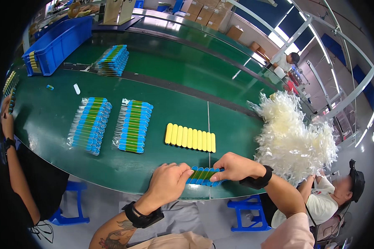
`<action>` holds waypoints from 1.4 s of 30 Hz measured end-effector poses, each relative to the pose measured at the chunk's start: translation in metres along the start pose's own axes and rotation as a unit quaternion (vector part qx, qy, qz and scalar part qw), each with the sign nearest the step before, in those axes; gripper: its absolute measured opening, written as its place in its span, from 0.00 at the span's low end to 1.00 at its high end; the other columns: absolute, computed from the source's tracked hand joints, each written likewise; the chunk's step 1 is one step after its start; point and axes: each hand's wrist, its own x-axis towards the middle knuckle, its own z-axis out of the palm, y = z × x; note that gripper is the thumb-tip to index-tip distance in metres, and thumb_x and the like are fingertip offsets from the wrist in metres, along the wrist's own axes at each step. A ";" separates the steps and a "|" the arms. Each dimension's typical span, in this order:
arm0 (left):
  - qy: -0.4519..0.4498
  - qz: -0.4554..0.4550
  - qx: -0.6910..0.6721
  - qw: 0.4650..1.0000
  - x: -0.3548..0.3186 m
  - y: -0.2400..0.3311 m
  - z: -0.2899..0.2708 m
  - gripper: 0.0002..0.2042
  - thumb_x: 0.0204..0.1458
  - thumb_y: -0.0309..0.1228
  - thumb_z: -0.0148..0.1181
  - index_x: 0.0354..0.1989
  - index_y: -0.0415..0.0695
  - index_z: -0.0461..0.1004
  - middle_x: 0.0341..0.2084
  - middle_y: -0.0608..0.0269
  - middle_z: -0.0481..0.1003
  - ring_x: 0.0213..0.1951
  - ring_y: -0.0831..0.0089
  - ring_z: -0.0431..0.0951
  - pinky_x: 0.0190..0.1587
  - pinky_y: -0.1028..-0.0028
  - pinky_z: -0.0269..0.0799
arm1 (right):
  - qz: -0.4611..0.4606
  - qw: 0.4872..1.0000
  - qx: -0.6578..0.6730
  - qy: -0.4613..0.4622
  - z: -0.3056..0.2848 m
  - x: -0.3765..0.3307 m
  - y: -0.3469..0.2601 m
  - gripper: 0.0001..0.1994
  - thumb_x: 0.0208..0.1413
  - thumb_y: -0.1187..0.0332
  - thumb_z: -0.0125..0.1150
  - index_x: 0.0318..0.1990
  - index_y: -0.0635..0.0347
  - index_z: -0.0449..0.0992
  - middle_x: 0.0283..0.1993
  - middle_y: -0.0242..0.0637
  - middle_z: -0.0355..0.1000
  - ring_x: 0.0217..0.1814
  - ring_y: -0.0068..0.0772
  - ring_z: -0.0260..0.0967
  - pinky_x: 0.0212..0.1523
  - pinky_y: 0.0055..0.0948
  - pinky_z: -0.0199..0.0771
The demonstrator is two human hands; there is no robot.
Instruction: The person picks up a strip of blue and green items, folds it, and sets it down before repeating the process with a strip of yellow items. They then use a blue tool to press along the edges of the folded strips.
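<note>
Blue-and-green sticks (pixel 203 176), a short fanned row, lie at the near edge of the green desk (pixel 174 87), pinched from both ends: the left hand (pixel 168 181) closes its grip on the row's left end, the right hand (pixel 235 167) on its right. They seem to be squaring the row together. Next, likely, comes bagging it like the wrapped bundles (pixel 132 126). Yellow sticks (pixel 190 138) wait just beyond; clear bags (pixel 293 139) pile at right.

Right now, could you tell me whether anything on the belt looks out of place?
Two strays: a small white piece and a small blue-green piece lie loose on the belt near the blue bin, apart from the tidy rows. The hands hold a neat blue row.
</note>
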 end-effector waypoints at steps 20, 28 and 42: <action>0.047 0.033 0.000 0.998 0.001 -0.008 0.008 0.06 0.60 0.30 0.57 0.36 0.40 0.76 0.20 0.53 0.74 0.25 0.51 0.75 0.30 0.57 0.66 | 0.050 0.991 0.058 0.107 0.020 0.001 0.020 0.28 0.66 0.47 0.55 0.27 0.66 0.81 0.18 0.48 0.68 0.20 0.43 0.70 0.26 0.42 0.69; 0.010 -0.089 -0.063 0.994 0.011 0.015 -0.001 0.07 0.58 0.25 0.56 0.44 0.42 0.73 0.11 0.58 0.69 0.16 0.63 0.70 0.22 0.63 0.60 | 0.079 0.985 -0.019 0.151 0.026 0.012 0.022 0.26 0.64 0.47 0.58 0.26 0.64 0.76 0.21 0.50 0.71 0.24 0.55 0.70 0.27 0.47 0.67; -0.031 0.115 0.133 0.984 0.001 0.000 -0.003 0.16 0.47 0.31 0.70 0.47 0.47 0.81 0.56 0.55 0.71 0.47 0.59 0.73 0.49 0.60 0.74 | -0.101 0.911 -0.322 0.238 0.028 -0.048 0.009 0.18 0.48 0.60 0.70 0.46 0.56 0.79 0.46 0.37 0.76 0.47 0.43 0.76 0.49 0.40 0.75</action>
